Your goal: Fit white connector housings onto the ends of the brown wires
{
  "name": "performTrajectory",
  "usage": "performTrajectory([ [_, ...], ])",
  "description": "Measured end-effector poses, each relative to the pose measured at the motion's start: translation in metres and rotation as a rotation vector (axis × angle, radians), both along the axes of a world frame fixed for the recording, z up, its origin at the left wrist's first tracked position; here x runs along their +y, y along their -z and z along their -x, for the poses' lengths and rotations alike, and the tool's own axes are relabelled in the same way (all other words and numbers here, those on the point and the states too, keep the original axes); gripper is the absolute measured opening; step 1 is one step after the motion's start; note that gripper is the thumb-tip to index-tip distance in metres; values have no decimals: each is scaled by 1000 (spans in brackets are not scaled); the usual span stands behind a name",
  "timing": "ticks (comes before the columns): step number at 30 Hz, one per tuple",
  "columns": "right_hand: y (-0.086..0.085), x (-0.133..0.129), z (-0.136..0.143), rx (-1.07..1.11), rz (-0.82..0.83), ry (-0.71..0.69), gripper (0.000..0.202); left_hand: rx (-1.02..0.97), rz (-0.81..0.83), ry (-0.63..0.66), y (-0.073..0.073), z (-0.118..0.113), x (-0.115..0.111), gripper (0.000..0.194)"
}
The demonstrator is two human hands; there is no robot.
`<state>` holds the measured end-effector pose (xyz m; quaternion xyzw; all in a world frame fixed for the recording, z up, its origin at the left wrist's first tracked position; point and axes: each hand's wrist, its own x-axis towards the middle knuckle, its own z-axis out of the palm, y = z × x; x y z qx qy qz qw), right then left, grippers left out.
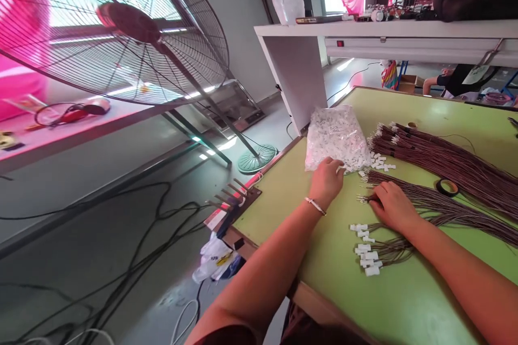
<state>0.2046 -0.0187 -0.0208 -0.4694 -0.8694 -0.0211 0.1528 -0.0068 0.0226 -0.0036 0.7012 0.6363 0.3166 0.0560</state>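
My left hand (327, 180), with a white band at the wrist, is closed in a pinch at the mouth of a clear plastic bag (335, 132). A small white plastic connector shows at its fingertips, beside loose white connectors (378, 161) spilled from the bag. My right hand (392, 206) is closed around thin dark wires, whose bare metal-tipped ends (361, 199) stick out to the left of the fingers. Behind it lies a bundle of brown wires (421, 188). Nearer me, several wires end in fitted white connectors (367, 256).
A thicker wire bundle (441, 156) and a roll of black tape (447, 187) lie on the green table (275, 226). A pegged block (238, 197) sits at its left edge. A large fan (129, 24) stands left. Another person's arm (431, 83) shows beyond the white shelf (291, 64).
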Motion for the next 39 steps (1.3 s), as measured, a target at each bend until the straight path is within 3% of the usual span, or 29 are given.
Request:
performTrajectory([
  [4,0,-7,3,3,31,-9,16,222,-64,40,-4,-7,28,40],
  [8,2,-9,2,42,44,-81,11,296,-6,77,4,-8,40,39],
  [12,5,-4,-4,348,123,-131,13,317,-65,113,16,-3,20,42],
  [16,6,0,-8,640,195,-18,12,372,-94,234,22,8,-4,45],
  [23,5,0,-6,813,342,78,16,359,-131,306,20,22,-27,42],
  [27,0,3,-5,1018,477,143,18,201,-185,381,6,8,-36,28],
  [31,-1,5,-6,1130,622,201,15,186,-30,524,-4,-23,-35,25],
  [36,-2,1,-4,1154,604,187,15,340,28,515,5,-45,-30,27],
  [39,-3,0,-2,1156,591,166,20,280,-24,503,12,-43,-30,24],
])
